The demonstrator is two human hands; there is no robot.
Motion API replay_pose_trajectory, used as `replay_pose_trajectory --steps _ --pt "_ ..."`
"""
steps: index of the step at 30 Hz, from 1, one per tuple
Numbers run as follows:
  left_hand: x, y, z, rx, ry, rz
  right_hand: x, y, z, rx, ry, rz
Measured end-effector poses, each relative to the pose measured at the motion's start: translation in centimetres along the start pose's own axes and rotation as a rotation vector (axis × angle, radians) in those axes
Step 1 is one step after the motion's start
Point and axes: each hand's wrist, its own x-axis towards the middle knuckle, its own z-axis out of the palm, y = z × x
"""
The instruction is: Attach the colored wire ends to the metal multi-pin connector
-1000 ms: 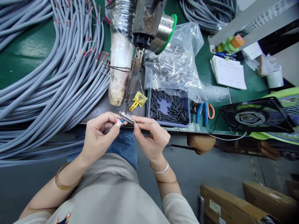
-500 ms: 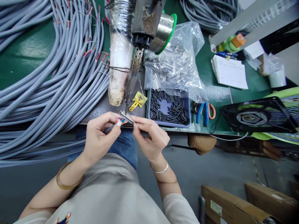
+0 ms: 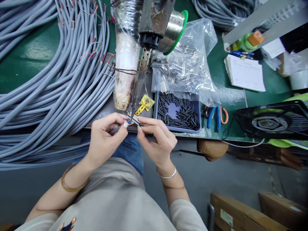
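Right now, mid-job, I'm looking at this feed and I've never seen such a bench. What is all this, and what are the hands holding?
One camera sits on the worker's head, looking down at both bare hands. The left hand pinches a grey cable end with coloured wires. The right hand holds a small metal connector against them. On the green bench lie grey cable bundles, a solder spool, a bag of small parts, a tray of black sleeves, pliers and a fan.

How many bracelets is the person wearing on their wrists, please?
2: an amber bangle on the left wrist, below the left hand, and a thin silver bangle on the right wrist, below the right hand.
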Motion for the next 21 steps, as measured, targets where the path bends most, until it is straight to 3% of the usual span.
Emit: replay_pose_trajectory --steps 8,21 --pt "0.04 0.69 -0.11 0.012 0.003 0.031 0.28 -0.35 -0.26 -0.047 0.016 -0.032" --pt "0.23 0.63 -0.21 -0.045 -0.017 -0.069 0.21 -0.22 -0.41 -0.017 -0.019 -0.001"
